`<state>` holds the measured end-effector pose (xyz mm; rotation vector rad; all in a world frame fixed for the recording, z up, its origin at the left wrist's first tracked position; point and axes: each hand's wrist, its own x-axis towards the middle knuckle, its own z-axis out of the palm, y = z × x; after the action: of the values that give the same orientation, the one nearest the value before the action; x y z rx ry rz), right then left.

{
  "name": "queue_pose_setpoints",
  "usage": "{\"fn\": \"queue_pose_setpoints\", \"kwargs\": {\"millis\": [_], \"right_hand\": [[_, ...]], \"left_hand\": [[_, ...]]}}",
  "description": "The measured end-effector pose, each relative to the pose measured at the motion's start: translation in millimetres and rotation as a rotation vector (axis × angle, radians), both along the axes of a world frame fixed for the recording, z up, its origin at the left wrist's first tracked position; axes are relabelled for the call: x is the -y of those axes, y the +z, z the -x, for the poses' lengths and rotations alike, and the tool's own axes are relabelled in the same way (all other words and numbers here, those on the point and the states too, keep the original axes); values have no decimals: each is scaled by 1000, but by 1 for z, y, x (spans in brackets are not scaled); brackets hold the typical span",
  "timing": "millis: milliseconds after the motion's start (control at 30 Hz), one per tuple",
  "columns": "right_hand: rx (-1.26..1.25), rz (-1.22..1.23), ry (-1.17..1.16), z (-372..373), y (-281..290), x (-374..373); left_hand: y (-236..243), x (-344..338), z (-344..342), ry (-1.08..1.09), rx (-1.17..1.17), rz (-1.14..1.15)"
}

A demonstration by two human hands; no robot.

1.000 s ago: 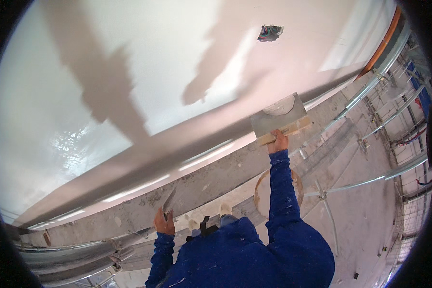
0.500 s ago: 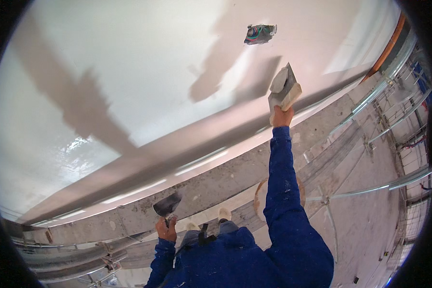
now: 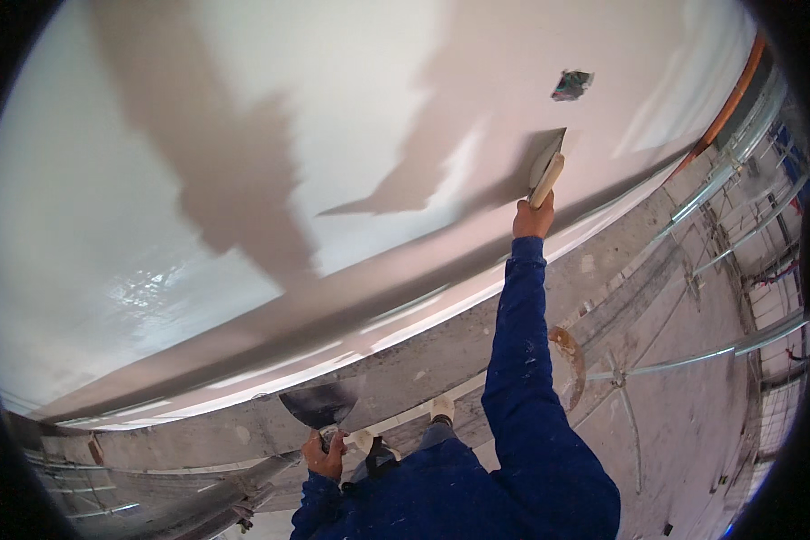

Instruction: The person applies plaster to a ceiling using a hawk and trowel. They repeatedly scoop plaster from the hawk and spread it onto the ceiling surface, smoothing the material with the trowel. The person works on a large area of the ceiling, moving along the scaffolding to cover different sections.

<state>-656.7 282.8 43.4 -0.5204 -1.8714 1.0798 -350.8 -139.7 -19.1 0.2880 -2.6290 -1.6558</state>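
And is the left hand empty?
No, the left hand grips a flared dark grey scraper by its handle.

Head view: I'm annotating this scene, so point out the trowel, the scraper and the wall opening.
Trowel (image 3: 546,183), head view: on its handle.
Scraper (image 3: 320,407), head view: middle of its dark blade.
Wall opening (image 3: 571,85), head view: its dark interior.

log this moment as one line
left hand: holds dark scraper | right hand: holds wooden-handled trowel near pale wall | wall hole: beyond trowel
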Motion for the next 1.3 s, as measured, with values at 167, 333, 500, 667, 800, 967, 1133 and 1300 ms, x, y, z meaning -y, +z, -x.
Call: {"fn": "queue_pose_setpoints", "kwargs": {"millis": [167, 333, 500, 667, 800, 967, 1133, 1300], "right_hand": [[-85, -55, 17, -23, 2, 107], [-150, -70, 49, -38, -5, 219], [-5, -90, 64, -68, 2, 338], [52, -122, 215, -102, 0, 423], [-159, 39, 590, -136, -8, 384], [-154, 1075, 952, -208, -7, 293], [-335, 1216, 1099, -248, 29, 258], [-423, 1155, 1211, -258, 35, 229]], "left_hand": [[-27, 58, -16, -42, -31, -45], [-21, 89, -35, 44, -67, -121], [-24, 115, -58, 165, -60, -222], [-29, 120, -66, 56, -82, -173], [-8, 108, -62, 63, -48, -471], [5, 90, -49, -156, 88, -753], [44, 66, -28, -354, 163, -878], [52, 40, -13, -487, 158, -857]]}}
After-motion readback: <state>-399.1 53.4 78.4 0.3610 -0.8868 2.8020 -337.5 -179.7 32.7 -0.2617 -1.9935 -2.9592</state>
